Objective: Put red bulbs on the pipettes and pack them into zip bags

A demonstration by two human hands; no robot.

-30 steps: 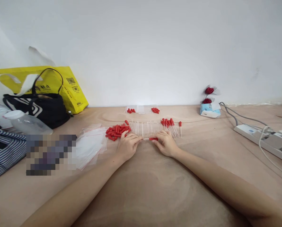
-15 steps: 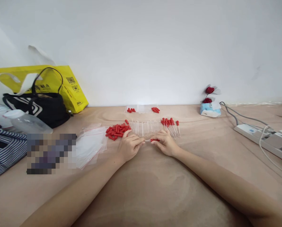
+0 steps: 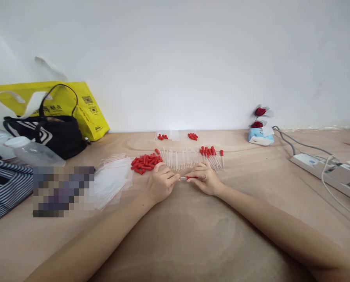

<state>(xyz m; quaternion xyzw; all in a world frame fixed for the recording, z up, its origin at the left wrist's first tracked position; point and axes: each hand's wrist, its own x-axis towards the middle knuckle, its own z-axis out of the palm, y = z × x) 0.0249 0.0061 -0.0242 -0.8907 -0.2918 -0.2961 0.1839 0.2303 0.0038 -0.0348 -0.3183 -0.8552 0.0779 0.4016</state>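
My left hand pinches a thin clear dropper tube, which lies level between my two hands. At the tube's right end, my right hand grips a red rubber bulb, partly hidden by the fingers. Tube and bulb meet end to end. Just beyond my hands lies a row of clear tubes. A heap of red rubber bulbs is beside my left hand. Past my right hand, several droppers with red bulbs on their ends lie side by side.
Clear zip bags are stacked left of the bulbs. A filled bag lies by the wall. Farther left are a plastic bottle, a black bag and a yellow bag. A tissue pack and power strip are at right.
Both hands have shifted slightly toward me with the tube and bulb between them. The rightmost finished dropper has moved a touch to the right.
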